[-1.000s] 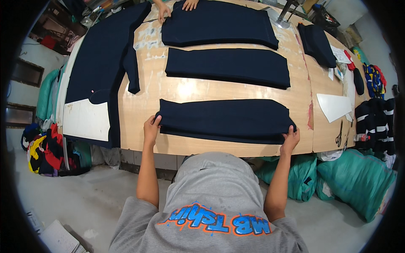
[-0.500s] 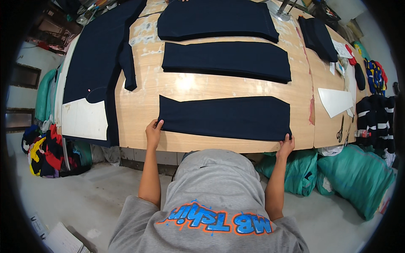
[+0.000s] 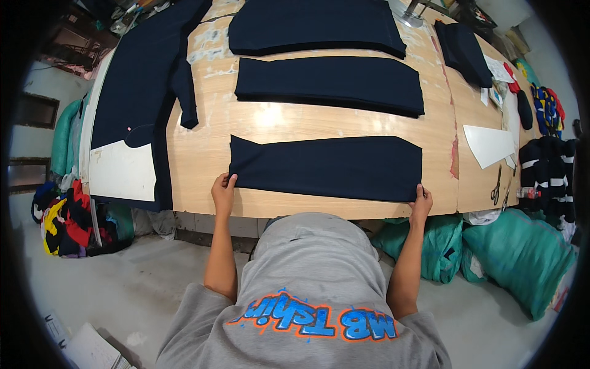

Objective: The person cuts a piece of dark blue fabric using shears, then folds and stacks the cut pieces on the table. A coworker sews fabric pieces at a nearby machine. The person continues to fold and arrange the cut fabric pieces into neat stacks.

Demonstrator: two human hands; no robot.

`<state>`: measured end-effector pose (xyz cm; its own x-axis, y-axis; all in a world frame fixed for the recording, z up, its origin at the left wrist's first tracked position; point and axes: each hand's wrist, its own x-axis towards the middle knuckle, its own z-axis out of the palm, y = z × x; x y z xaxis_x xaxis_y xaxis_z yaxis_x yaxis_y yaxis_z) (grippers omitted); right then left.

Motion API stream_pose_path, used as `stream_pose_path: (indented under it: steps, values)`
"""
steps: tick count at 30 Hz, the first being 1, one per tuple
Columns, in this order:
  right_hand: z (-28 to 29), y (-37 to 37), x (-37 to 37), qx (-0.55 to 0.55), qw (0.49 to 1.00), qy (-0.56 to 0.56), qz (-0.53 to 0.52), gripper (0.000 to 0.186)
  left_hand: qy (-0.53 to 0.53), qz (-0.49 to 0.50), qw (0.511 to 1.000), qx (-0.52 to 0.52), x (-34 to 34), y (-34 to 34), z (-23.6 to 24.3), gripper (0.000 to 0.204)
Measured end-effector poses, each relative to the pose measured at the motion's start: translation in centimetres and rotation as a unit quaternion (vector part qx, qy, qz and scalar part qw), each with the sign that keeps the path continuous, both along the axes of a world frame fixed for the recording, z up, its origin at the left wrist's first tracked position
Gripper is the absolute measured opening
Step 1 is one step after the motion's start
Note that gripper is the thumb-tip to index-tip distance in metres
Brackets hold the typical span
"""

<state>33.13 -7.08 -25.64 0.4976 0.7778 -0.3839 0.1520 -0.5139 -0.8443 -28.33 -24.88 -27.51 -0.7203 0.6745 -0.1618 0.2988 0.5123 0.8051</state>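
Both hands pinch the near corners of the nearest navy cloth piece, which lies flat on the wooden table just ahead of the person: the left hand grips the near left corner, the right hand the near right one. Beyond it lie a second cloth piece and a third. If one hand tugs harder than the other, the cloth would likely skew or wrinkle, and its near edge (close to the table's rim) could slide off. Below the right hand, green sacks sit on the floor, tied up, contents hidden. Scissors lie right of that hand.
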Motion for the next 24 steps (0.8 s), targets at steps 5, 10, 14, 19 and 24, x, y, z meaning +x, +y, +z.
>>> stream_pose_path:
  steps: [5,10,14,19,24]
  values:
    - [0.4,1.2,0.7,-0.051,0.997,-0.015,0.047,0.065,0.037,-0.030,0.999,0.012,0.1,0.1,-0.4,0.040]
    - [0.8,2.5,1.6,-0.117,0.979,-0.121,0.119,0.069,0.026,-0.049,0.998,0.025,-0.4,-0.1,-0.4,0.039]
    - [0.2,3.3,2.3,-0.059,0.949,-0.259,0.167,0.069,0.017,-0.037,0.999,0.023,0.3,0.3,-0.6,0.043]
    - [0.2,3.7,2.3,-0.051,0.919,-0.341,0.191,0.059,0.109,-0.021,0.993,-0.028,1.2,1.2,-1.0,0.051]
    - [0.6,3.8,2.5,-0.021,0.911,-0.333,0.244,0.042,0.227,0.014,0.973,-0.042,2.0,1.8,-1.7,0.056]
